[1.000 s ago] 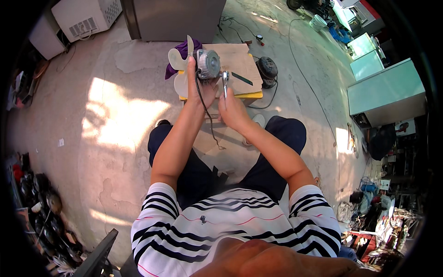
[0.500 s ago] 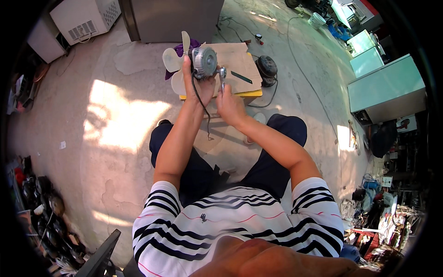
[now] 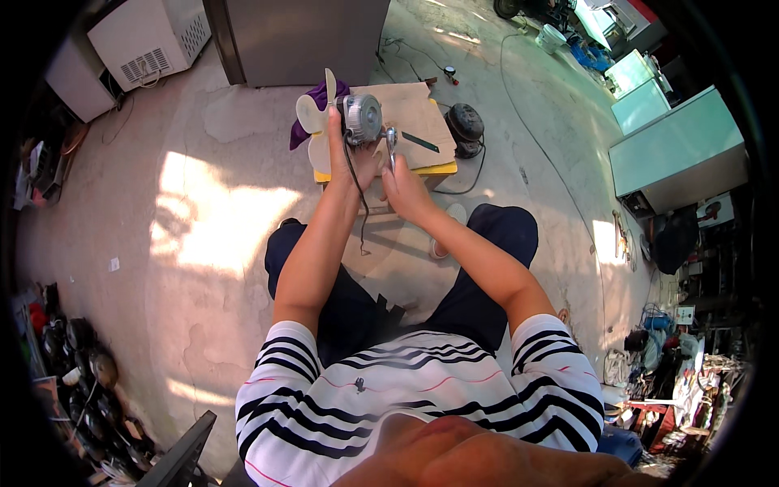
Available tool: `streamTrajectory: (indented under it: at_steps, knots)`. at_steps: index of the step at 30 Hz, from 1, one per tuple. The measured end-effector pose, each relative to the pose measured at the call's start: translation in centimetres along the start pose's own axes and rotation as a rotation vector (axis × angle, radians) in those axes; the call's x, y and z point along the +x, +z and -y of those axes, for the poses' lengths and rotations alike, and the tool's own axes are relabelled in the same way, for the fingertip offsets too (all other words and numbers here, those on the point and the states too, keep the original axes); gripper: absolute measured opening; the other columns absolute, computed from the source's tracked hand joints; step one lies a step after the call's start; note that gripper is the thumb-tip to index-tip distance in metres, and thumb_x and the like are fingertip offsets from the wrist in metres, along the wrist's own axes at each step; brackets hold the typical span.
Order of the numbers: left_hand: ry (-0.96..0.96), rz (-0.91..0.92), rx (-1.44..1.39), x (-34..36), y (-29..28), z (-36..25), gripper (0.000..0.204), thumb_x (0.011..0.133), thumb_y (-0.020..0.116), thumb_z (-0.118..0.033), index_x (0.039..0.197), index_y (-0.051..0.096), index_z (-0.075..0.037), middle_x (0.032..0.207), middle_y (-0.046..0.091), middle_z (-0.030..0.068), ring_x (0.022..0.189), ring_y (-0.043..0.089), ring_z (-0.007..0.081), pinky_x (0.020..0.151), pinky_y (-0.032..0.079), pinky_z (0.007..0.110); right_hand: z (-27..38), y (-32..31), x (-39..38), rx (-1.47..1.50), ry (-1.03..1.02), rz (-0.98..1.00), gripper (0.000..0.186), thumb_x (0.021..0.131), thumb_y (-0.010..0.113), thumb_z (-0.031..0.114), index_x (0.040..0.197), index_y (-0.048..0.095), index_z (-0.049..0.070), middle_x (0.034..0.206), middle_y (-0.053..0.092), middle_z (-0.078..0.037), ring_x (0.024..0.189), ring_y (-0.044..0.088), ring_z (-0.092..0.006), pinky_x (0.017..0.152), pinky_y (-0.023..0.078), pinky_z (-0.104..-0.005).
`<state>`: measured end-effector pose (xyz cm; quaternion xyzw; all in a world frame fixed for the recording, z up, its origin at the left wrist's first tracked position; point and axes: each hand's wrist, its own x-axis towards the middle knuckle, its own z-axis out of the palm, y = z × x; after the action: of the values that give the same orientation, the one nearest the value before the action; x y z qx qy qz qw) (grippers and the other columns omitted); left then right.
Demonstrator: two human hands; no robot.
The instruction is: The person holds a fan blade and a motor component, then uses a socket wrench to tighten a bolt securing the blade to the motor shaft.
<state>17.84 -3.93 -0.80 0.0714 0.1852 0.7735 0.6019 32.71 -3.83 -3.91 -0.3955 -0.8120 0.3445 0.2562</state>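
My left hand (image 3: 349, 158) is closed round a small fan motor (image 3: 363, 118) with a ribbed silver housing. Pale cream fan blades (image 3: 310, 114) stick out on its left side, and a dark cable (image 3: 358, 191) dangles past my wrist. In my right hand (image 3: 404, 188) is a shiny ratchet wrench (image 3: 392, 142), held upright by its handle. The wrench's head sits close to the motor's lower right side; whether it engages a fastener is too small to tell. Both hands are over the near edge of a cardboard-topped stand (image 3: 418, 105).
On the cardboard lies a dark green strip (image 3: 420, 142). A purple cloth (image 3: 300, 134) hangs at the stand's left edge. Right of it stands a black compressor-like part (image 3: 465, 126) with a cord. A grey cabinet (image 3: 304, 40) is beyond, and a pale green fridge (image 3: 677, 142) lies far right.
The view has shifted slightly, so the stand and hands appear a little lower. My left hand still holds the motor and my right the wrench, with little change in their positions.
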Motion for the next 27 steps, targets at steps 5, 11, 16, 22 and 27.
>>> streamTrajectory:
  at_steps: [5,11,16,22,27]
  knots:
    - [-0.114,0.006,-0.086,-0.3,0.1,-0.3,0.071,0.086,0.051,-0.072,0.122,0.06,-0.012,0.113,0.063,0.01,0.104,0.057,0.0267,0.097,0.045,0.042,3.7,-1.0,-1.9,0.824,0.198,0.152,0.033,0.106,0.038,0.042,0.106,0.043,0.01,0.071,0.046,0.0,0.059,0.051,-0.009,0.052,0.045,-0.0284]
    - [-0.325,0.068,-0.178,-0.8,0.2,-0.9,0.07,0.086,0.055,-0.071,0.122,0.06,-0.011,0.114,0.062,0.011,0.107,0.057,0.0269,0.097,0.045,0.042,4.3,-1.5,-2.8,1.456,0.351,0.293,0.03,0.106,0.037,0.047,0.106,0.048,0.019,0.067,0.034,0.006,0.053,0.033,-0.0048,0.051,0.032,-0.0203]
    - [-0.304,0.077,-0.155,-1.6,0.9,-1.3,0.066,0.083,0.063,-0.067,0.121,0.059,-0.013,0.118,0.06,0.0092,0.111,0.054,0.0262,0.101,0.043,0.041,3.5,-0.8,-2.8,1.361,0.353,0.208,0.031,0.105,0.04,0.048,0.095,0.044,0.018,0.063,0.031,0.006,0.048,0.03,-0.0043,0.045,0.03,-0.0204]
    - [-0.357,0.022,-0.197,-1.1,-0.1,-1.3,0.06,0.083,0.067,-0.062,0.121,0.059,-0.016,0.122,0.059,0.0064,0.113,0.054,0.0237,0.101,0.043,0.042,4.2,0.2,-3.1,1.206,0.372,0.047,0.032,0.104,0.041,0.047,0.091,0.041,0.018,0.061,0.03,0.007,0.046,0.027,-0.0036,0.041,0.027,-0.0206]
    - [-0.297,0.038,-0.061,0.0,-0.9,-1.2,0.058,0.084,0.066,-0.062,0.118,0.061,-0.016,0.117,0.063,0.0065,0.105,0.059,0.0258,0.098,0.044,0.045,3.7,0.7,-4.4,0.78,0.229,0.087,0.034,0.105,0.039,0.046,0.091,0.041,0.015,0.061,0.032,0.005,0.046,0.029,-0.0043,0.04,0.03,-0.0213]
